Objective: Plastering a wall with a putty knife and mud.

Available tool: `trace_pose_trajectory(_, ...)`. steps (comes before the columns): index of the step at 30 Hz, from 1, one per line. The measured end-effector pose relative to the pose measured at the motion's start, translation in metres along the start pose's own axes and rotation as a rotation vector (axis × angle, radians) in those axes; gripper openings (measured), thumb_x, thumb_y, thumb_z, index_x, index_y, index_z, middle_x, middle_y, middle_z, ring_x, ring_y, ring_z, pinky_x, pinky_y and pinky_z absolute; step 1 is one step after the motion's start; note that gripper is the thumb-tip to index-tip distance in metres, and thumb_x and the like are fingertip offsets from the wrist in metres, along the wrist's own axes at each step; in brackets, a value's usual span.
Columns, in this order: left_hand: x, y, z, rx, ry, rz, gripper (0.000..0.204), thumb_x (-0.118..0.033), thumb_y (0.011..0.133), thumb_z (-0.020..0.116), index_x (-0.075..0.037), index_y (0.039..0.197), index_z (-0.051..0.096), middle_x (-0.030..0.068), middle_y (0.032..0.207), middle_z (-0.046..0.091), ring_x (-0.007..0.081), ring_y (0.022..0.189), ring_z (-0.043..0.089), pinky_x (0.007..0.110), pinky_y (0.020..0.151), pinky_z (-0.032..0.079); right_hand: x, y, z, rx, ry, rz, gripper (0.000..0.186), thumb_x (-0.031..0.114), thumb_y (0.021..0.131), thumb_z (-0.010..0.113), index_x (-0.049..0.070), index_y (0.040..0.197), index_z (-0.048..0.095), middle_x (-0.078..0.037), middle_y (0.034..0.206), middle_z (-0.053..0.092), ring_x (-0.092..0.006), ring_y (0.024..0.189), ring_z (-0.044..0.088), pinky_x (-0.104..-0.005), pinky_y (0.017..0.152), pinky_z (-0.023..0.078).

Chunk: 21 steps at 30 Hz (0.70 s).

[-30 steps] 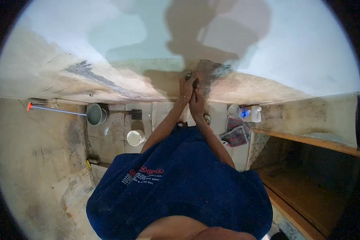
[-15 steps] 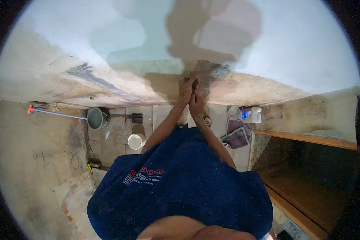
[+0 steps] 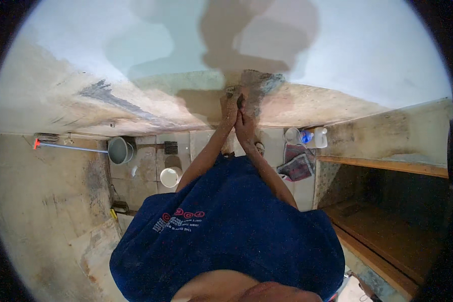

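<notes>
My left hand (image 3: pixel 229 109) and my right hand (image 3: pixel 245 126) are close together, straight ahead of me and in front of the stained lower wall (image 3: pixel 196 108). Between them, by the fingers, shows a small dark patch; whether it is an object or a shadow I cannot make out. The fingers of both hands look drawn in, but their exact shape is blurred and partly hidden. Both forearms reach forward past my dark blue shirt (image 3: pixel 226 211).
To the left are a grey bucket (image 3: pixel 120 151), a blue-handled brush (image 3: pixel 73 147), a floor drain grate (image 3: pixel 170 147) and a white bucket (image 3: pixel 170 177). On the right stand a white jug (image 3: pixel 320 137), a blue bottle (image 3: pixel 306 136), a cloth mat (image 3: pixel 297 167) and a wooden-edged shelf (image 3: pixel 382 165).
The view has shifted slightly, so the hands appear a little left and higher. They stay together. Something pale has come into view at the lower right.
</notes>
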State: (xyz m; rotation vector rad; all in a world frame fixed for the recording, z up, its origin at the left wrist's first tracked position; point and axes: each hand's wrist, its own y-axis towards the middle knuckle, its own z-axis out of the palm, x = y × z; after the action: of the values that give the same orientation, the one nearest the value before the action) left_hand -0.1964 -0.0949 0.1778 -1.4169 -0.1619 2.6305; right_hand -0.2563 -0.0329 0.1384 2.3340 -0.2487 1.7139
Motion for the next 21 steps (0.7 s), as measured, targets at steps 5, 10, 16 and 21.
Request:
trace_pose_trajectory(5, -0.003, 0.002, 0.004, 0.032, 0.078, 0.041, 0.031, -0.028, 0.09, 0.057, -0.008, 0.066, 0.053, 0.002, 0.051, 0.049, 0.0103, 0.039, 0.045, 0.023, 0.038, 0.035, -0.004, 0.006, 0.001, 0.001, 0.039, 0.052, 0.044, 0.03, 0.096, 0.044, -0.008, 0.078, 0.059, -0.015, 0.059, 0.055, -0.0188, 0.053, 0.052, -0.0374, 0.051, 0.038)
trace_pose_trajectory(10, -0.007, 0.004, 0.0, 0.13, -0.042, 0.015, 0.031, -0.027, 0.089, 0.056, -0.008, 0.065, 0.053, 0.0023, 0.051, 0.05, 0.0107, 0.038, 0.044, 0.024, 0.038, 0.034, 0.01, 0.009, -0.001, -0.028, 0.006, -0.088, 0.044, 0.029, 0.096, 0.044, -0.007, 0.075, 0.058, -0.013, 0.056, 0.052, -0.0187, 0.052, 0.049, -0.0371, 0.05, 0.037)
trace_pose_trajectory(16, 0.005, -0.001, -0.002, -0.116, 0.176, 0.019, 0.027, -0.023, 0.089, 0.055, -0.008, 0.066, 0.053, 0.0014, 0.053, 0.051, 0.0102, 0.039, 0.044, 0.024, 0.038, 0.035, -0.017, 0.004, 0.0, 0.002, 0.005, -0.019, 0.044, 0.03, 0.097, 0.043, -0.007, 0.078, 0.058, -0.013, 0.056, 0.053, -0.0189, 0.051, 0.049, -0.0367, 0.049, 0.036)
trace_pose_trajectory(21, 0.005, 0.005, -0.004, -0.031, 0.05, 0.078, 0.025, -0.023, 0.089, 0.056, -0.007, 0.07, 0.055, 0.0012, 0.054, 0.051, 0.0101, 0.039, 0.045, 0.023, 0.037, 0.035, -0.007, 0.0, 0.001, -0.025, 0.015, -0.05, 0.046, 0.031, 0.097, 0.042, -0.007, 0.075, 0.057, -0.013, 0.055, 0.051, -0.018, 0.05, 0.048, -0.0354, 0.048, 0.035)
